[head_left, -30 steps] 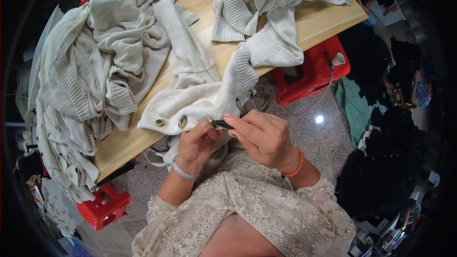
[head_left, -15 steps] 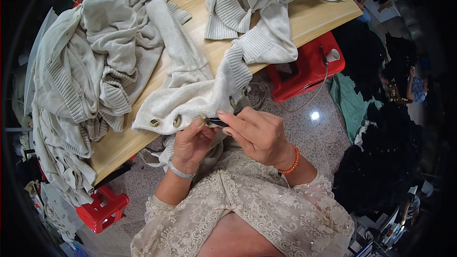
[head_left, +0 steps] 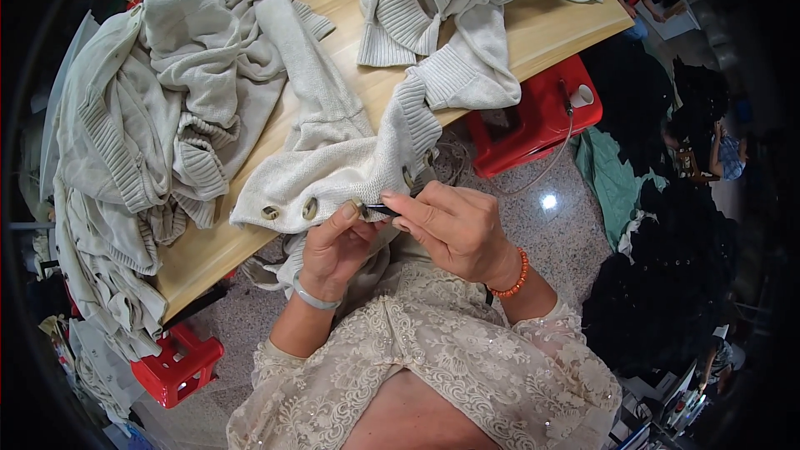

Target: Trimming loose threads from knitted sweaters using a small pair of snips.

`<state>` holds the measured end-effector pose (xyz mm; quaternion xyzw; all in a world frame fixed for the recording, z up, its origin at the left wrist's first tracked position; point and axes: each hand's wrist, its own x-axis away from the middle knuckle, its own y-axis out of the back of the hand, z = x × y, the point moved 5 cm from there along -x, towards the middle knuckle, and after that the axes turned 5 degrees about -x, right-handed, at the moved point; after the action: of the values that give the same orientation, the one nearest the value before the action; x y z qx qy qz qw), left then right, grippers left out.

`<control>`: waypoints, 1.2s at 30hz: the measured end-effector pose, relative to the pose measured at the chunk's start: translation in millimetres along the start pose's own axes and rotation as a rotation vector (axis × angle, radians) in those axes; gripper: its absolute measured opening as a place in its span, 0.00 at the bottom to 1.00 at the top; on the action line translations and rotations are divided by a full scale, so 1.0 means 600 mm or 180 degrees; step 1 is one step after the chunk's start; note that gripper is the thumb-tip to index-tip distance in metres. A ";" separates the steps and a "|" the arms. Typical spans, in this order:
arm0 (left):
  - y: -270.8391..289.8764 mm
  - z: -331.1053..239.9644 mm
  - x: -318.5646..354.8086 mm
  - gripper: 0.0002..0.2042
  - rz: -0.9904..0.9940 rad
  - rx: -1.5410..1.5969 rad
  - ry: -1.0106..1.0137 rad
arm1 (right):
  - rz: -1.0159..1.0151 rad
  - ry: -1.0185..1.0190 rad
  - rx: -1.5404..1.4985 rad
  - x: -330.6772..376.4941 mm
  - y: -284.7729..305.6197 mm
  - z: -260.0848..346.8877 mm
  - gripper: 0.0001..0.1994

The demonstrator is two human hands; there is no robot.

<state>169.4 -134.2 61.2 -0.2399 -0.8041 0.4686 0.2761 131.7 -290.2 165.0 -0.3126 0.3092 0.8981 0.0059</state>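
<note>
A cream knit cardigan (head_left: 329, 168) hangs over the near table edge, its buttoned border turned toward me. Along that border sit several dark oval buttons (head_left: 310, 208). My left hand (head_left: 332, 254), closed, pinches the border at one button, thumb on top. From the right, my right hand (head_left: 454, 229) grips a slim black tool (head_left: 381, 209), its kind mostly hidden by the fingers. The tool's tip meets the knit beside my left thumb. What the tip touches is too small to make out.
More cream knitwear (head_left: 200, 58) is heaped on the wooden table (head_left: 550, 36) at left, with further pieces at the back. A red stool (head_left: 533, 133) holding a white cup (head_left: 582, 96) stands right; another red stool (head_left: 179, 367) stands lower left. Dark garments (head_left: 658, 283) pile up at right.
Little differs. My right hand has shifted very slightly at the border, the tool still in it. My left hand keeps its pinch.
</note>
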 end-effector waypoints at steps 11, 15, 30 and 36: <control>0.011 0.000 0.001 0.13 -0.0503 -0.0190 -0.0019 | -0.0214 -0.0246 -0.0013 0.006 0.002 -0.005 0.18; 0.015 -0.011 0.002 0.17 -0.0418 -0.0191 -0.0290 | -0.0381 -0.0276 0.0140 0.005 -0.011 -0.016 0.17; 0.021 -0.006 -0.006 0.12 -0.0479 -0.0354 -0.0336 | -0.0796 -0.0661 -0.1413 0.015 -0.039 -0.038 0.17; 0.032 -0.010 0.010 0.13 -0.0194 -0.0577 -0.0316 | -0.0667 -0.0510 -0.0866 0.002 -0.037 -0.019 0.11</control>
<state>171.4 -118.1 48.2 -0.2159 -0.8628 0.3967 0.2272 141.7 -278.9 145.0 -0.2684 0.1491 0.9482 0.0817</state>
